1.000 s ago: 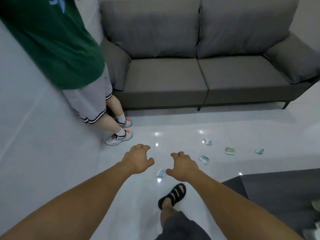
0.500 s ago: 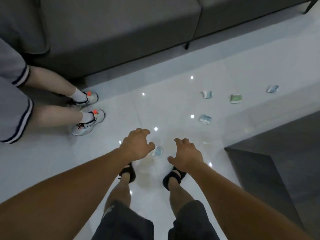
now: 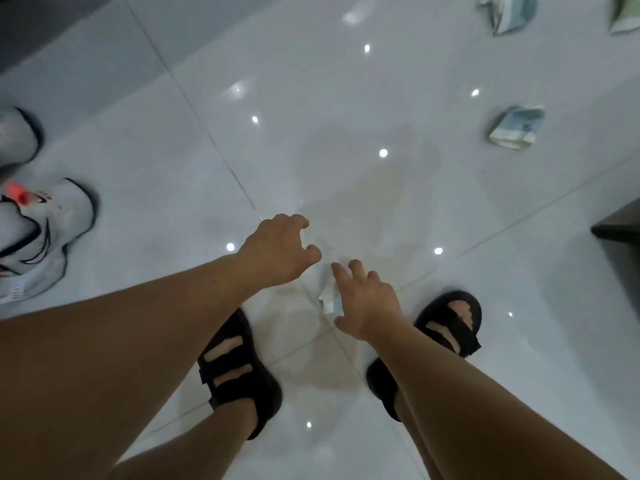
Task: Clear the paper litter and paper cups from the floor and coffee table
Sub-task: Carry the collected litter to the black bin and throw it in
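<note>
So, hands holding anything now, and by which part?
Left hand holds nothing. Right hand spreads over a paper scrap on the floor; no grip shows, contact unclear.

Left grip [image 3: 277, 252], right grip [image 3: 369, 301]: slack, outstretched

Home interior: glossy white floor tiles [image 3: 145, 161]

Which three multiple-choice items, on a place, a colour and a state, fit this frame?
1. The nearest paper lies: A on a chair; B on the floor by the right hand; C in a bin.
2. The sandals are: A black; B white; C red.
3. The left hand is: A holding a cup; B a tight fist; C open and empty.

B: the paper peeks out beside that hand.
A: both pairs of straps are black.
C: its fingers are loose, with nothing in them.
</note>
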Available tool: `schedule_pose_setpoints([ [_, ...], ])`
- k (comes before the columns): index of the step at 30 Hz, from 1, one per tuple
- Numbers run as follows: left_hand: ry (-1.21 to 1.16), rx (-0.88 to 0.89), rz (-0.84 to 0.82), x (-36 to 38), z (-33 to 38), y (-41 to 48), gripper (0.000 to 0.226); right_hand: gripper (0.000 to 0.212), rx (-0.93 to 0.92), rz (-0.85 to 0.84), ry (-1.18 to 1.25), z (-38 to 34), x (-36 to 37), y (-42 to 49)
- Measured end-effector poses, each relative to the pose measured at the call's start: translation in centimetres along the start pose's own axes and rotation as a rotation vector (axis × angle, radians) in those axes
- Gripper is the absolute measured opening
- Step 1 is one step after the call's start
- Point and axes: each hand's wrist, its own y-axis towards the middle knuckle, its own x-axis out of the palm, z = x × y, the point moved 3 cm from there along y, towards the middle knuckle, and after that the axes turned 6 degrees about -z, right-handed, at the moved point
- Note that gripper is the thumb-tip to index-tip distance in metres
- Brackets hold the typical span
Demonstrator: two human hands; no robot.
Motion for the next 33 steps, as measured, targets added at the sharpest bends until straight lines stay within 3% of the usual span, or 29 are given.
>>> schedule_pose_setpoints([
  [6,-0.002,0.025,-0.125,3.5,0.1,2.5,0.062,0.063,0.006,0.119,0.186,1.4,3.0,2.5],
  [12,-0.176,0.063,-0.180,0.2,6.8,-1.7,0.062,0.067,-0.046,0.397,0.495,4.0,-6.2,-4.1],
  [17,-0.256,0.217,-0.171,-5.3,17.4,-6.7,0.019,0.072,-0.116,0.596,0.663,8.1,-15.6,-13.1],
  [19,-0.271,0.269,-0.153,-7.3,21.6,-8.2,0.013,0.074,-0.088,0.639,0.709,10.6,-18.6,-16.0],
  [22,-0.248,0.310,-0.100,-9.8,26.8,-9.5,0.012,0.085,-0.050,0.638,0.690,14.6,-22.1,-18.9],
  [25,-0.144,0.305,-0.007,-11.7,29.5,-8.6,0.025,0.093,0.088,0.571,0.603,19.2,-23.9,-19.5],
  [30,-0.100,0.197,0.004,-13.8,29.7,-5.5,0.024,0.092,0.295,0.413,0.561,23.4,-25.3,-18.2],
  [33,-0.028,0.220,-0.006,-15.7,29.9,-3.0,0.026,0.089,0.358,0.396,0.551,24.1,-26.3,-16.3],
])
